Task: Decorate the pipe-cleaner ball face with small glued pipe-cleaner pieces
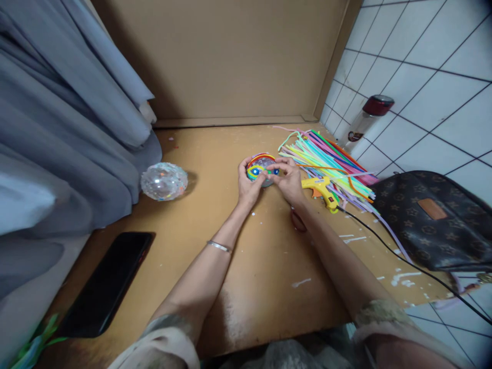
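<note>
A clear round ball decorated with coloured pipe cleaners [264, 160] sits between my two hands over the middle of the table. Red and yellow bands curve over its top, and two blue-centred eye shapes show on its front. My left hand [249, 183] grips the ball's left side, its thumb on the front. At the right side, my right hand [287, 179] has its fingers bent and pinched near the front between the eye shapes, by a small green piece. An orange pipe cleaner [326, 168] runs out to the right from behind my right hand.
Right of my hands lie a yellow glue gun [325, 190] with a black cord, a pile of pipe cleaners [326, 159], scissors [298, 220], a brown bag [434, 220] and a bottle [365, 123]. To the left are another clear ball [164, 181], a black phone [109, 282] and a grey curtain [65, 113].
</note>
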`<state>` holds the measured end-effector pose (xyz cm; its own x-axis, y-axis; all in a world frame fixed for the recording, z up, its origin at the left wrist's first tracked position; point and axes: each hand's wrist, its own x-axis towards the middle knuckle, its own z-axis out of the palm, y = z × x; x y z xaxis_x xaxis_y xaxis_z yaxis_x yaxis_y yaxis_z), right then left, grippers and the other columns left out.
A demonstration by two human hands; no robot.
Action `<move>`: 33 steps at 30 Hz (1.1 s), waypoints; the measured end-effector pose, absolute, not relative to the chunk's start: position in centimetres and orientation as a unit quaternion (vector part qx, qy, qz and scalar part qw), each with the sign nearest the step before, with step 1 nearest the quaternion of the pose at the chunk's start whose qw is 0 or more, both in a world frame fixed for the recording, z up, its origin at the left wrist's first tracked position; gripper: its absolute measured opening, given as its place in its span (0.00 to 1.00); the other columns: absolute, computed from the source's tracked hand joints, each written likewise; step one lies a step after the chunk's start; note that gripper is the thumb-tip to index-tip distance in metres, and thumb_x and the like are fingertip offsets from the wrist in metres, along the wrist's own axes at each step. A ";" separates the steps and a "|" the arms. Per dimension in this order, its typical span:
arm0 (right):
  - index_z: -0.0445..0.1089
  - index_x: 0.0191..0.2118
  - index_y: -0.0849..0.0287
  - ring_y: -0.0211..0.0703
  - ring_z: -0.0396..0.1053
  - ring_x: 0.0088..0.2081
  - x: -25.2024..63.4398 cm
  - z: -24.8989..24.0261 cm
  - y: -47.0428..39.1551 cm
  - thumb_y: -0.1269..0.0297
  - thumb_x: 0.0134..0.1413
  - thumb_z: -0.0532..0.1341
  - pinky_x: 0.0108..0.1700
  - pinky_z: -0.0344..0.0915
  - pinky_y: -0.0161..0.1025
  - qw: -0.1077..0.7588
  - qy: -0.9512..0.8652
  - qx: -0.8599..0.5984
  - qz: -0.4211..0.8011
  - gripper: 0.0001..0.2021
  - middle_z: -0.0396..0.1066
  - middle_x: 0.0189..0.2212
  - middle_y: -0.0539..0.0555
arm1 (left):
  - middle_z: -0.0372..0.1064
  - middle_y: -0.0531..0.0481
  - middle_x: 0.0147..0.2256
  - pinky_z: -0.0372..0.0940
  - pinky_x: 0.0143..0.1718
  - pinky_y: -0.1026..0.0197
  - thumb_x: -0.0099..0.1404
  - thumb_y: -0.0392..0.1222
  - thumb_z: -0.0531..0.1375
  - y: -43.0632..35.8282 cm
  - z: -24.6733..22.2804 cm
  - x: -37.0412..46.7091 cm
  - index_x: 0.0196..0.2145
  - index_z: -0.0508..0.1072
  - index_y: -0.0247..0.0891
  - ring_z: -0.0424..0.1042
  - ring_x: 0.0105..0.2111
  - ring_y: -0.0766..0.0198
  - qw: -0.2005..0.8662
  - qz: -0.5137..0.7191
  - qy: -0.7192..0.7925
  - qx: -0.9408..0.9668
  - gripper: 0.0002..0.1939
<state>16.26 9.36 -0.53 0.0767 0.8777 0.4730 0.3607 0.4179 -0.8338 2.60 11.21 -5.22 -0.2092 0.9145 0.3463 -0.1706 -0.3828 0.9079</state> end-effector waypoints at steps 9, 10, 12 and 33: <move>0.83 0.35 0.51 0.53 0.69 0.54 16.7 -0.6 9.3 0.56 0.46 0.72 0.57 0.68 0.52 0.539 -0.646 -0.486 0.239 0.10 0.72 0.47 0.55 | 0.69 0.44 0.57 0.66 0.60 0.50 0.54 0.67 0.70 11.4 -5.7 2.1 0.56 0.68 0.47 0.72 0.57 0.51 0.419 0.672 0.347 0.503 0.38; 0.83 0.37 0.51 0.53 0.69 0.54 16.7 -0.6 9.3 0.56 0.46 0.72 0.58 0.68 0.52 0.537 -0.648 -0.484 0.240 0.11 0.72 0.48 0.55 | 0.69 0.44 0.57 0.66 0.60 0.50 0.54 0.67 0.70 11.4 -5.8 2.1 0.56 0.68 0.48 0.71 0.57 0.51 0.418 0.673 0.344 0.504 0.37; 0.83 0.40 0.51 0.54 0.69 0.55 16.8 -0.6 9.2 0.58 0.46 0.72 0.58 0.68 0.52 0.534 -0.652 -0.482 0.240 0.13 0.72 0.49 0.55 | 0.70 0.44 0.56 0.66 0.60 0.50 0.53 0.66 0.70 11.4 -5.8 2.0 0.56 0.68 0.48 0.71 0.58 0.50 0.416 0.673 0.342 0.506 0.38; 0.82 0.36 0.52 0.52 0.70 0.53 16.9 -1.0 9.5 0.62 0.44 0.71 0.56 0.69 0.50 0.540 -0.653 -0.492 0.202 0.09 0.73 0.46 0.55 | 0.72 0.45 0.54 0.67 0.59 0.52 0.53 0.67 0.71 11.3 -5.6 2.3 0.55 0.69 0.46 0.73 0.56 0.52 0.435 0.684 0.342 0.476 0.38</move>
<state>16.86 9.53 -1.04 0.0661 0.8601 0.5058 0.4233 0.4349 -0.7948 2.26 11.27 -5.59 -0.1688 0.9200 0.3536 -0.2689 -0.3882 0.8815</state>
